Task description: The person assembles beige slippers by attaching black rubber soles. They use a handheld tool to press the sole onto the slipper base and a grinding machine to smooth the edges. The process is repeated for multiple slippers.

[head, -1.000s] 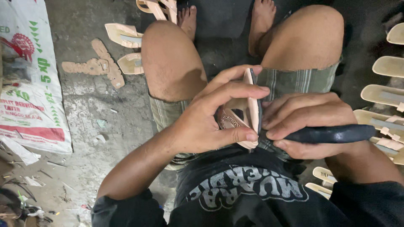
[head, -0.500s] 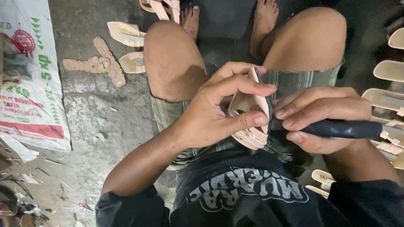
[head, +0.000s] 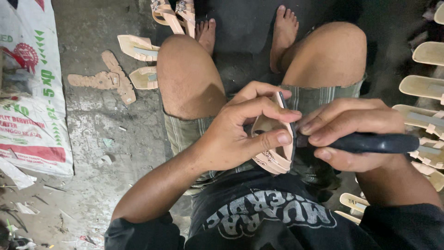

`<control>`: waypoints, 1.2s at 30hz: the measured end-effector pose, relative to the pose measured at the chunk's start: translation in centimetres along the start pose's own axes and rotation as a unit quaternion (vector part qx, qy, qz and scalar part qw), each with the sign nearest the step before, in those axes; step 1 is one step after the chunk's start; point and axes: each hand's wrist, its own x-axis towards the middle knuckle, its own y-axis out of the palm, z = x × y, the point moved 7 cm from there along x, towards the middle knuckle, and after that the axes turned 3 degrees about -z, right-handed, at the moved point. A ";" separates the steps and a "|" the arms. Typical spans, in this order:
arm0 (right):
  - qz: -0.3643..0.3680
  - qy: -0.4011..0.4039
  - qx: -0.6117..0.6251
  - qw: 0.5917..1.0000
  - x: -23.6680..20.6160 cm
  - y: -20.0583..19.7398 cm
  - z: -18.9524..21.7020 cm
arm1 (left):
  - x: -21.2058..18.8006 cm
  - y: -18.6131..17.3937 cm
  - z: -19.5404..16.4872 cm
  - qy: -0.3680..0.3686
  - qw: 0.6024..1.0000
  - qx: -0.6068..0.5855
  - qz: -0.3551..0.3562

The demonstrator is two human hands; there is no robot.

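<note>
Head view: left hand (head: 240, 134) closed around a beige sandal (head: 273, 143) over the lap, held on edge; since a second ago it has turned more upright and shifted slightly right; right hand (head: 356, 134) wrapped shut on a dark-handled tool (head: 374, 142), tip now at the sole's edge; trimming appears under way; more soles (head: 428, 85) lie on the floor (head: 92, 139).

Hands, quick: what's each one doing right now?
Left hand: closed around a beige sandal, held on edge.
Right hand: closed on a dark-handled tool, its tip at the sandal.
</note>
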 end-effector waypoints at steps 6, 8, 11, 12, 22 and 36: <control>0.034 0.035 -0.005 0.999 1.3 -0.4 0.4 | 0.5 0.1 -0.5 -0.002 1.000 -0.015 -0.005; 0.058 0.003 -0.018 0.998 2.1 -0.7 1.7 | 0.6 -0.1 -1.4 0.010 1.000 0.025 -0.005; 0.067 -0.069 -0.035 0.995 2.7 -1.0 4.0 | 1.0 -0.4 -3.1 0.020 1.000 0.012 0.009; 0.054 -0.078 -0.051 0.994 2.4 -0.8 4.7 | 1.3 -0.6 -3.5 0.024 0.999 -0.031 0.019; -0.016 0.007 0.024 1.000 -1.0 0.9 1.1 | 0.9 -1.0 -1.8 0.032 0.993 0.099 0.063; 0.022 0.093 0.039 0.995 -7.2 5.0 -5.1 | -3.9 1.2 6.6 0.017 0.994 0.080 0.076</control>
